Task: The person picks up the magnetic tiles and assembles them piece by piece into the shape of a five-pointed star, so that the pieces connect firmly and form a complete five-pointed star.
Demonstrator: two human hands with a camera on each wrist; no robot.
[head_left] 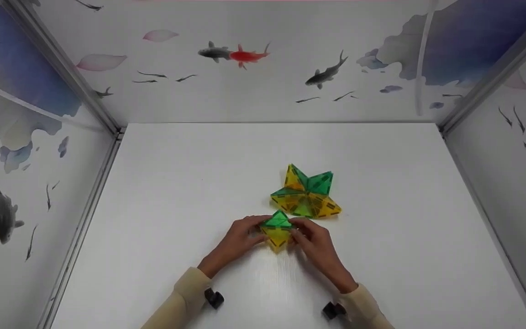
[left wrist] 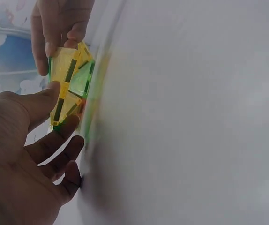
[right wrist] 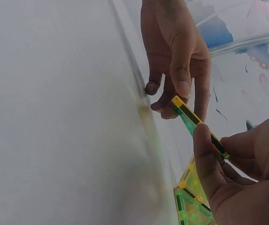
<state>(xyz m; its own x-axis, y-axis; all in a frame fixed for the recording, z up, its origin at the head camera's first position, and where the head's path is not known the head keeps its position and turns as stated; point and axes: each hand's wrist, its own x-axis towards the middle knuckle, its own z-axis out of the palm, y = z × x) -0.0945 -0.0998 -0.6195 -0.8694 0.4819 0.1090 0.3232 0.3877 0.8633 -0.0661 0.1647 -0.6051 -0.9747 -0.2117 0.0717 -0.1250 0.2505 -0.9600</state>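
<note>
Both hands hold a small diamond-shaped piece made of a green triangular magnetic tile (head_left: 280, 221) and a yellow triangular magnetic tile (head_left: 277, 236). My left hand (head_left: 241, 234) pinches its left side, with the thumb on the yellow face (left wrist: 62, 65) in the left wrist view. At the opposite side, my right hand (head_left: 316, 238) grips the piece between thumb and fingers; the right wrist view shows its yellow edge (right wrist: 189, 112) with dark magnet strips. Just beyond the hands lies a star-shaped build (head_left: 305, 202) of translucent yellow and green tiles.
A white tabletop (head_left: 176, 183) surrounds the build. White panels with painted fish stand at the back (head_left: 290, 100), left and right, joined by metal frame rails (head_left: 85, 196). Small black devices (head_left: 214, 298) sit by both sleeve cuffs.
</note>
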